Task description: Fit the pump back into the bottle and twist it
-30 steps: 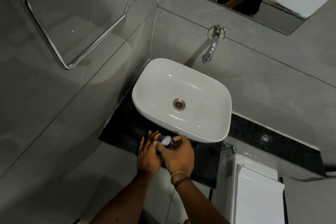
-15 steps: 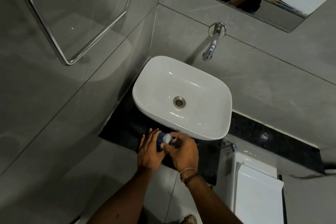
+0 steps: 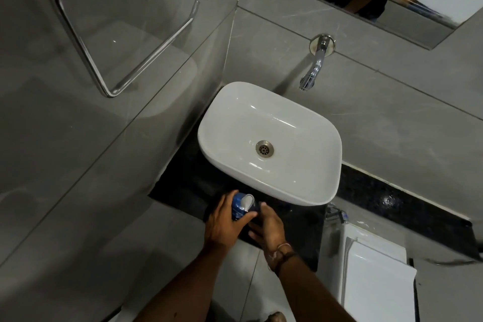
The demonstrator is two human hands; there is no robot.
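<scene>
A small bathroom, plainly. White vessel basin with a metal drain, set on a dark speckled stone bench. Chrome spout coming straight out of the grey tiled wall, with the lower edge of a mirror above it. Chrome towel ring on the side wall (large glossy grey tiles there too). White cistern lid just beside the bench, low at the right.

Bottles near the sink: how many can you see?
1. A blue bottle with a pale cap, gripped by the left hand over the dark counter, just in front of the white sink. The right hand may hide something beneath it.
</scene>
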